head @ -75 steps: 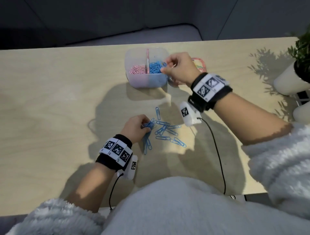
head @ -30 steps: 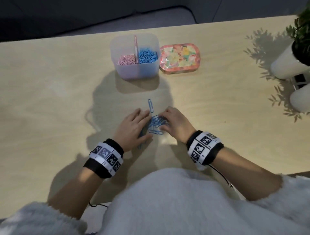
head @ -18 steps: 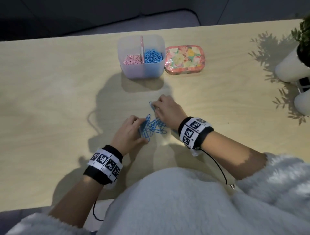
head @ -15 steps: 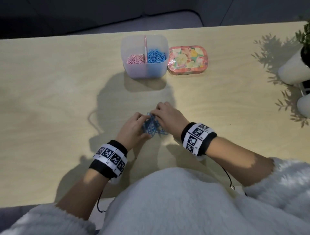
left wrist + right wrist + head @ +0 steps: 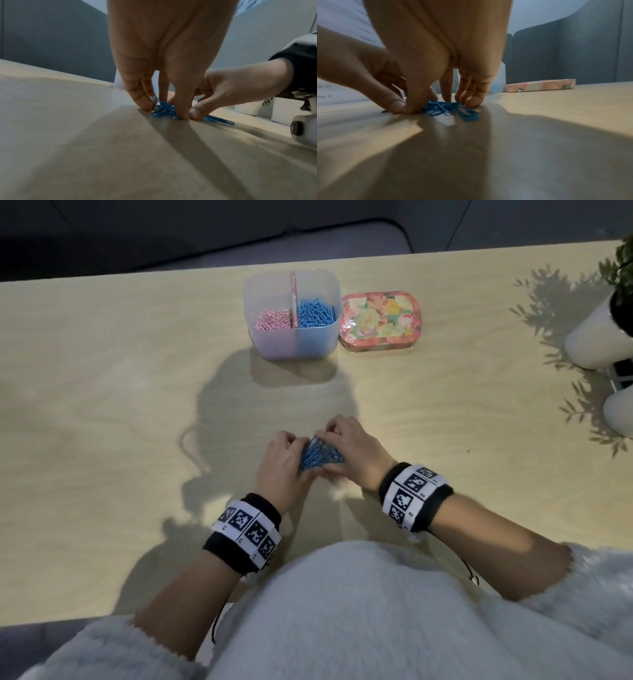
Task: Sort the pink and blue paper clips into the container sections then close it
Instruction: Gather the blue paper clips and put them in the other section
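Between both hands [image 5: 320, 455], blue clips [image 5: 320, 456] now bunched tighter than before.

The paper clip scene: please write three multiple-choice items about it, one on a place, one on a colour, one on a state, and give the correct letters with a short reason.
1. Where does the floral lid lie?
A. On the table, just right of the container
B. On top of the container
C. Under the left hand

2. What colour are the loose clips between the hands?
A. Pink
B. Blue
C. Both colours

3. In what state is the container?
A. Closed
B. Open and empty
C. Open, pink clips in its left section, blue clips in its right

Answers:
1 A: the head view shows the lid flat on the table beside the container.
2 B: the left hand and right hand gather only blue ones.
3 C: no lid covers it, and a divider separates the colours.
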A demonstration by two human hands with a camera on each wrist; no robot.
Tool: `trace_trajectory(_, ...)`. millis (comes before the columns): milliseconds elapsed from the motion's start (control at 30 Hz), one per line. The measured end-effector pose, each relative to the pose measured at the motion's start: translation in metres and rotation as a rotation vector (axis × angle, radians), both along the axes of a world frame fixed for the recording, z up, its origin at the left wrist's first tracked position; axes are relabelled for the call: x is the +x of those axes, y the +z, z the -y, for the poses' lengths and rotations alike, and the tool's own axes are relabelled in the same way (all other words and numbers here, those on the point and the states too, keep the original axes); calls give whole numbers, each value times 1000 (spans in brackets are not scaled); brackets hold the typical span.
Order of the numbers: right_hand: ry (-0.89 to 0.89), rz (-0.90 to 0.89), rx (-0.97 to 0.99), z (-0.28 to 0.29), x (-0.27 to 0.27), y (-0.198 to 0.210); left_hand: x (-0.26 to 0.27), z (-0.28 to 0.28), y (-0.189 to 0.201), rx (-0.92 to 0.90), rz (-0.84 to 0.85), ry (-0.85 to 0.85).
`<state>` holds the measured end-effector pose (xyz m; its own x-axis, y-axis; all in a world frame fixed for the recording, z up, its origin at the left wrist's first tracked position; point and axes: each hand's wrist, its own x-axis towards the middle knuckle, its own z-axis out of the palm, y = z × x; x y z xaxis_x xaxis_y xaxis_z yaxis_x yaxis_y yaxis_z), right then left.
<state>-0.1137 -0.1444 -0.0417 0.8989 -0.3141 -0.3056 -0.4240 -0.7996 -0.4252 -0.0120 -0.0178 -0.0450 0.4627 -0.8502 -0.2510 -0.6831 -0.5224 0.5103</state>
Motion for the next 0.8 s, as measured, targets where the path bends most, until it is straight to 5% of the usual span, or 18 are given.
trace_trajectory(133,-42,88,80,1,11,-5,6,5,-1,-74,35,-40)
trace_trajectory(567,-13,-25,70,7,21,1,33,8,12,8,14,-101)
trace_trajectory(800,-150,75,244,43,29,21,41,12,13,7,-108,52)
